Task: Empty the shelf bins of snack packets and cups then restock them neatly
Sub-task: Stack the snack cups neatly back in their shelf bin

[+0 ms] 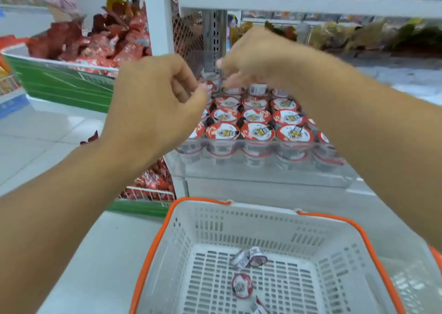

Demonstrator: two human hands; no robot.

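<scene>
A clear plastic shelf bin (263, 170) holds several rows of small cups with red-and-white lids (257, 130). Both hands hover over its back rows. My left hand (153, 100) has its fingers curled, with thumb and fingertips pinching a cup (209, 84) at the back left. My right hand (253, 57) curls down over another back-row cup (257, 89) whose side label shows; motion blur hides the exact grip. Below, a white basket with an orange rim (167, 220) holds several loose cups (242, 289) lying on its floor.
A white shelf post (157, 17) stands left of the bin, and an upper shelf board (311, 4) runs above it. Wire bins with green fronts hold red snack packets (100, 45) at the left and lower left (153, 184). Blurred greenish packets (358, 36) lie at the right.
</scene>
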